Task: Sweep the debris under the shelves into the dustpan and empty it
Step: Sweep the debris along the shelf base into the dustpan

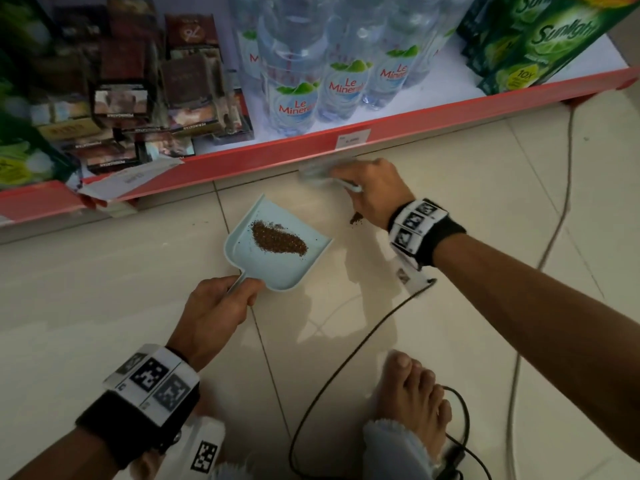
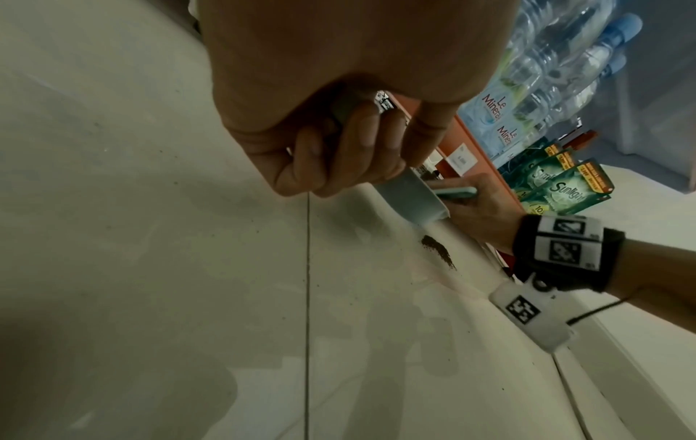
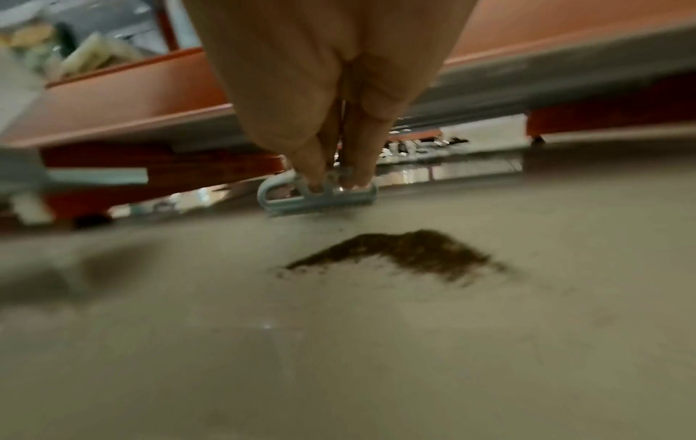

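Observation:
A pale blue dustpan (image 1: 247, 249) lies flat on the tiled floor with a heap of brown granules (image 1: 278, 239) in it. My left hand (image 1: 216, 306) grips its handle (image 2: 405, 195) at the near end. Against the foot of the red shelf (image 1: 398, 128), my right hand (image 1: 372, 188) holds a small pale blue brush (image 3: 318, 195), its bristles blurred at the gap under the shelf. A small pile of brown debris (image 1: 355, 218) lies on the floor beside my right wrist, also in the right wrist view as debris (image 3: 406, 253) in front of the brush.
The shelf carries water bottles (image 1: 311, 74), dark packets (image 1: 138, 98) and green detergent packs (image 1: 540, 36). A black cable (image 1: 346, 362) loops over the floor by my bare foot (image 1: 412, 393). A grey cord (image 1: 554, 237) runs down the right side.

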A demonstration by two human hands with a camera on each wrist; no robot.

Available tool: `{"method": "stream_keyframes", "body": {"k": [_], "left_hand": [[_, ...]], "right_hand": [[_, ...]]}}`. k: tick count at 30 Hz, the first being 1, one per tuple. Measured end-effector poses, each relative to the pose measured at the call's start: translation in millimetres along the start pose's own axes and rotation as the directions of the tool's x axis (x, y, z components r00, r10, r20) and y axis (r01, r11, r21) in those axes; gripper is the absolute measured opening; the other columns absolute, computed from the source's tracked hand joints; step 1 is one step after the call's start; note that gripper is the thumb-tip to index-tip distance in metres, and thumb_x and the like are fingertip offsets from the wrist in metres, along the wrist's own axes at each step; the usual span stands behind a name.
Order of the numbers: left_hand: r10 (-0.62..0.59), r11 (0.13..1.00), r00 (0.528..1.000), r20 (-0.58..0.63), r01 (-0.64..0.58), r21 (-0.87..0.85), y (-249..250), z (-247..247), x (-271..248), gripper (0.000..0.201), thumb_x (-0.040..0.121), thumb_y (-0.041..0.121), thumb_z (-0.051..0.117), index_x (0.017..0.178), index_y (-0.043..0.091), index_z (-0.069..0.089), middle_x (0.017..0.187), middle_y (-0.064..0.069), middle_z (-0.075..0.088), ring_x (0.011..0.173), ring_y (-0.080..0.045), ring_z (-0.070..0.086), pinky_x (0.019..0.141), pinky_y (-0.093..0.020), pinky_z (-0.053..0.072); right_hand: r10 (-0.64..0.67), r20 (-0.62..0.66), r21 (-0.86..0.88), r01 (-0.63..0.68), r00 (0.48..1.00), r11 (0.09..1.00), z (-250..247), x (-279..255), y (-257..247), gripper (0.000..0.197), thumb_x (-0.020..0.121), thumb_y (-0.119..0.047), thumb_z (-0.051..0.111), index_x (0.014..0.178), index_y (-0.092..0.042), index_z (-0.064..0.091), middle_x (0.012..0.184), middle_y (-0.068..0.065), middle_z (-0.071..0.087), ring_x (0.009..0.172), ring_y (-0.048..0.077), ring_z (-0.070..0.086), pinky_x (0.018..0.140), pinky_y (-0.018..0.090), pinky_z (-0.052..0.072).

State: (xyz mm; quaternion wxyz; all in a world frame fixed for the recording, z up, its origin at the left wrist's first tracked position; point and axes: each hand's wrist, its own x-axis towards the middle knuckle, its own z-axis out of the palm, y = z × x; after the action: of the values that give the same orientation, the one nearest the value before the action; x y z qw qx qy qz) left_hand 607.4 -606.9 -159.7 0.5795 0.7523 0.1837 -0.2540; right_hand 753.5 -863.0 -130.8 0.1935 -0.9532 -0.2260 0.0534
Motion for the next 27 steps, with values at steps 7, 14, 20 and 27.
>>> {"method": "stream_keyframes", "body": {"k": [7,14,20,27], "left_hand": [[-0.008,1.0,1.0,-0.007,0.008,-0.017,-10.1,-3.9,-11.1,0.039,0.064,0.057,0.057,0.051,0.022,0.048,0.047,0.005,0.036,0.043,-0.011,0.03,0.048,-0.025,0.025],[-0.005,1.0,1.0,0.01,0.005,0.026,-14.3,0.2,-18.8,0.04,0.065,0.058,0.055,0.051,0.021,0.047,0.045,0.008,0.036,0.043,-0.01,0.031,0.049,-0.027,0.027],[-0.01,0.999,0.999,-0.037,0.011,0.052,-17.9,-9.0,-24.8,0.035,0.071,0.048,0.055,0.048,0.024,0.045,0.043,0.01,0.036,0.041,-0.007,0.031,0.051,-0.028,0.028],[-0.019,1.0,0.998,-0.056,0.019,0.011,-18.6,-12.7,-26.6,0.035,0.068,0.049,0.056,0.048,0.022,0.045,0.043,0.01,0.037,0.041,-0.007,0.031,0.05,-0.027,0.028]], "right_hand": [[-0.097,0.129,-0.014,0.1,0.987,0.995,-53.1,-25.3,18.6,0.024,0.088,-0.028,0.058,0.103,-0.024,0.076,0.083,0.002,0.077,0.072,0.029,0.071,0.07,0.035,0.056],[-0.093,-0.027,0.087,0.095,0.995,0.992,12.1,22.8,-26.5,0.043,0.085,0.007,0.057,0.119,-0.015,0.071,0.121,0.009,0.07,0.115,0.029,0.063,0.098,0.041,0.05],[-0.08,0.276,-0.038,0.094,0.958,0.995,-18.9,-13.2,-3.5,0.055,0.069,0.006,0.06,0.111,-0.027,0.074,0.099,0.007,0.077,0.091,0.031,0.072,0.08,0.038,0.057],[-0.177,-0.089,0.167,0.19,0.98,0.968,8.0,21.9,-44.2,0.031,0.088,0.0,0.062,0.113,-0.012,0.074,0.108,0.011,0.075,0.101,0.028,0.069,0.094,0.036,0.052]]}}
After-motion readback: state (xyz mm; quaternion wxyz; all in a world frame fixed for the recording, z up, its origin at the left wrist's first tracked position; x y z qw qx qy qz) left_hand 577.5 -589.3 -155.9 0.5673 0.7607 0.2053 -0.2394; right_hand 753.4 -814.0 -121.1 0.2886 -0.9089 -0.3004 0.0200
